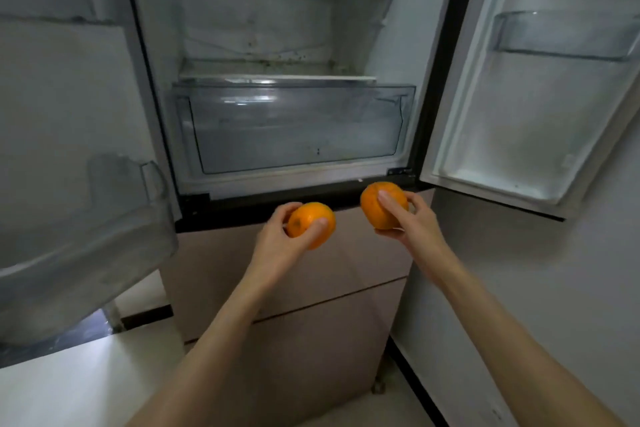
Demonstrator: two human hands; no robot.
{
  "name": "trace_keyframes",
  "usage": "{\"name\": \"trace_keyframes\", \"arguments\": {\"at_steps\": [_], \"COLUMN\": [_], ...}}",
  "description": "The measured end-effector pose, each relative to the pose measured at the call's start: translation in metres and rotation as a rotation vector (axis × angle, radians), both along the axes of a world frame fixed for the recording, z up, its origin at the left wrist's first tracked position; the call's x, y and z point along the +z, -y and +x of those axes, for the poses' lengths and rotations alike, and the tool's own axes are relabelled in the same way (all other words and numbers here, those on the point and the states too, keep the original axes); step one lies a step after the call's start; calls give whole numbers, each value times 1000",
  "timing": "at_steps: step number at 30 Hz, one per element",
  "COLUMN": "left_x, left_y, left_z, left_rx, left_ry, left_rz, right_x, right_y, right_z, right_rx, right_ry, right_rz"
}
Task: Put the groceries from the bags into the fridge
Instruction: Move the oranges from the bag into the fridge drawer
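Both fridge doors stand open, and the fridge [349, 184] compartment in front of me holds nothing on its shelves. A clear crisper drawer [294, 128] sits shut at its bottom. My left hand [280, 239] grips one orange [308, 222] just below the compartment's lower edge. My right hand [412, 218] grips a second orange [377, 208] a little higher and to the right, at the same edge. No bags are in view.
The left door [69, 114] swings out with a clear bin [104, 236] at its bottom. The right door [540, 80] carries a clear bin [564, 35] higher up. Beige lower drawers [311, 288] close off the fridge below my hands. A pale wall is at right.
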State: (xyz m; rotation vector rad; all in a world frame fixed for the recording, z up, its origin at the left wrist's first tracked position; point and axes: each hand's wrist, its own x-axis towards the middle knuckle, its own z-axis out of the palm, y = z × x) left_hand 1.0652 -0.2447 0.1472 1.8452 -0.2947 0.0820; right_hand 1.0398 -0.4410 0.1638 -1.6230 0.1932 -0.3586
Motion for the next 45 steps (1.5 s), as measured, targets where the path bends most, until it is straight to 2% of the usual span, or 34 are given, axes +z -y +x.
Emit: {"name": "trace_keyframes", "arguments": {"at_steps": [4,8,13,17,20,22,26,28,33,38,42,45], "left_x": [48,98,162,179,171,168,168,166,167,164,164,162], "left_y": [28,50,70,79,85,86,83,83,80,81,82,84], "left_z": [53,108,177,227,250,262,278,281,282,278,272,266], "left_rx": [64,177,372,400,411,431,415,416,418,448,447,448], "left_ry": [114,318,473,363,268,213,73,40,26,96,117,136], "left_rz": [-53,-32,150,373,479,521,717,794,829,906,931,988], "right_x": [39,85,145,166,159,158,163,158,155,157,153,150], "right_y": [22,39,57,64,65,67,62,58,55,57,54,56], "right_z": [63,130,208,265,299,312,324,329,331,329,327,322], "right_rx": [16,40,41,71,175,209,302,325,338,353,427,407], "right_ry": [95,264,391,297,179,111,-89,-174,-298,-274,-338,-253], "right_rz": [-105,-203,-363,-624,-684,-713,-974,-1037,-997,-1020,-983,-1012]}}
